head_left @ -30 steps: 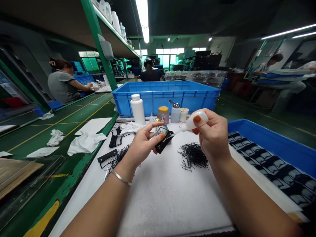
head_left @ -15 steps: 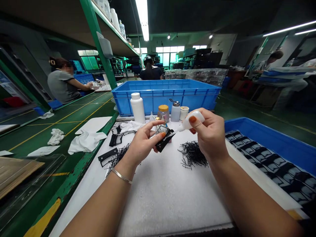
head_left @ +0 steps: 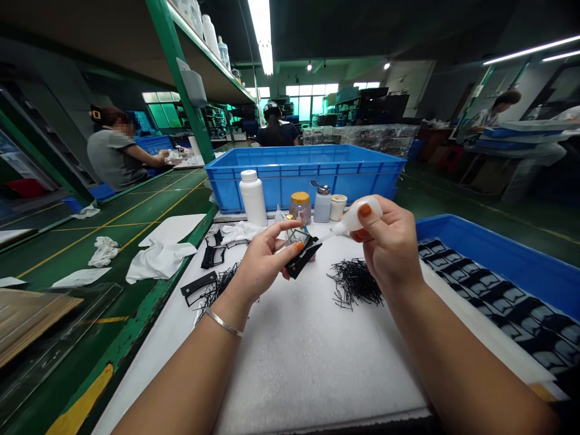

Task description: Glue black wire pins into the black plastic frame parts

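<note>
My left hand (head_left: pixel 265 257) grips a small black plastic frame with a clear window (head_left: pixel 302 257), tilted above the white tabletop (head_left: pixel 308 362). Pinched in my right hand (head_left: pixel 389 238) is a small white squeeze bottle (head_left: pixel 360 216), its thin nozzle aimed left at the frame's right edge. Whether the nozzle tip touches the frame I cannot tell. Below the bottle lies a heap of thin black strips (head_left: pixel 356 283). More black frames (head_left: pixel 199 284) and another pile of black strips (head_left: pixel 222 289) are left of my left hand, partly hidden by it.
A blue crate (head_left: pixel 308 178) stands behind a white bottle (head_left: pixel 252 198), a yellow-lidded jar (head_left: pixel 299 206), a pump bottle (head_left: pixel 322 204) and a small tub (head_left: pixel 338 208). On the right, a blue bin (head_left: pixel 498 254) holds rows of black pieces. A co-worker (head_left: pixel 118 151) sits far left.
My right hand has drawn slightly to the right with the squeeze bottle, its nozzle backing away from the black frame. My left hand holds nearly still.
</note>
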A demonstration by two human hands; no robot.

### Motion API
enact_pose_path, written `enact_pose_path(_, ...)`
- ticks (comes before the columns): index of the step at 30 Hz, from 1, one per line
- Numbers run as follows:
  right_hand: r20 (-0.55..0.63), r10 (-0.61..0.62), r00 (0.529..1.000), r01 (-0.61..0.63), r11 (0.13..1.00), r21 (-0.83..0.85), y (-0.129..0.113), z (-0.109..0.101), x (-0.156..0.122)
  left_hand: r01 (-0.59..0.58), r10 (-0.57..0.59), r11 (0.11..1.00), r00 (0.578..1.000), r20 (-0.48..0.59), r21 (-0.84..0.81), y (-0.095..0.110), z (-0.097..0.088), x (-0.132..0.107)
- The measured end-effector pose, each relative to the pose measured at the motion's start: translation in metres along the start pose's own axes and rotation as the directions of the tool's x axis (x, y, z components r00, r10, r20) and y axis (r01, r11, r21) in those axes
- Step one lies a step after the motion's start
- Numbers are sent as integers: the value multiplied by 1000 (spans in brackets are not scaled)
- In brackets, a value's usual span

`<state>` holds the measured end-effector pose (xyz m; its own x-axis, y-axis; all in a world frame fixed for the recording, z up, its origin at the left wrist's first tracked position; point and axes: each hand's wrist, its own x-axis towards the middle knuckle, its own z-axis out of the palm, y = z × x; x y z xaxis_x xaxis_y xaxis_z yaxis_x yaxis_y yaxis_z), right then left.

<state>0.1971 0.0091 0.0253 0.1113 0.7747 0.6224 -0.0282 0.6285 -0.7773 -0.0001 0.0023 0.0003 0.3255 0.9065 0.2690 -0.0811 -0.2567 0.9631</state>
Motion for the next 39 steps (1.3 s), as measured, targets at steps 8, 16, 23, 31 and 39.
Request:
enact_pose_path(8,-217,430,877,-303,843,445,41,-25,28,25,-25,1000,1000,5,6,2,-3,1)
enact_pose_path(16,-123,522,844,-533,841,-95,98,-45,25,-6,7,1000,999,-46,20,-2,-9,3)
enact_pose_path(23,-83,466,881,-456,788,-412,121,-55,22,-27,26,1000,987,-158,-4,3,-27,5)
enact_pose_path(31,-147,-184,972,66,811,-581,56,-15,14,-79,102,992,963,-251,101,6,-39,4)
enact_pose_path(39,349,68,935,251,567,-784,47,59,13,-114,170,975,937,-304,193,7,-49,4)
